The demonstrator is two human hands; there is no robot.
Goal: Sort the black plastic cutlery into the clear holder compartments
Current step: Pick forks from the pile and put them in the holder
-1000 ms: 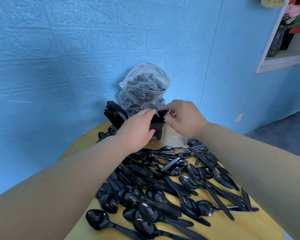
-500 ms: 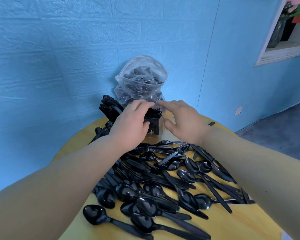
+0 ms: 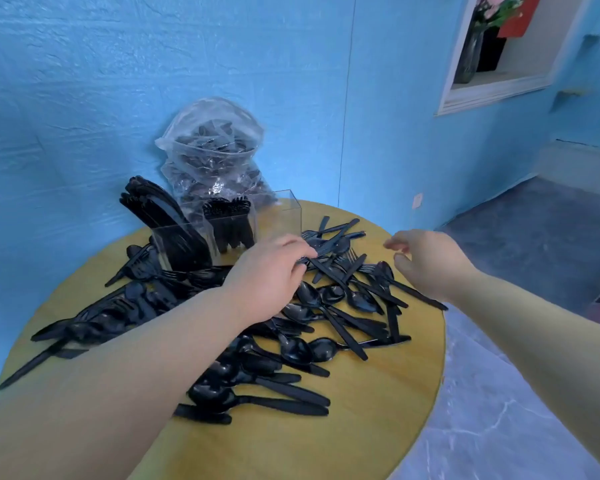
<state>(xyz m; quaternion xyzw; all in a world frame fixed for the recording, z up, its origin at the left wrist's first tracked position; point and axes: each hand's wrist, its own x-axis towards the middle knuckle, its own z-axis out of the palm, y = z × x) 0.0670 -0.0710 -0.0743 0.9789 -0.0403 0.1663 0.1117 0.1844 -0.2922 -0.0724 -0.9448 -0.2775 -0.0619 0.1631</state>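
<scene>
A pile of loose black plastic cutlery (image 3: 326, 306), spoons, forks and knives, covers the round yellow table (image 3: 378, 393). At the back stands the clear holder (image 3: 293, 211). Its left compartment holds leaning knives (image 3: 160, 216), the middle one holds forks (image 3: 227, 220), and the right one looks empty. My left hand (image 3: 271, 271) lies on the pile just in front of the holder, fingers curled round a black cutlery handle (image 3: 321, 259). My right hand (image 3: 426, 258) hovers above the pile's right side, fingers loosely spread, holding nothing.
A clear plastic bag (image 3: 215, 150) full of more black cutlery leans against the blue wall behind the holder. The table's right edge drops to a grey floor (image 3: 499, 427). A wall niche (image 3: 499, 46) with a vase sits at the upper right.
Both hands have left the top of the holder and come back toward me. The left hand has dropped onto the pile; the right has swung out to the right.
</scene>
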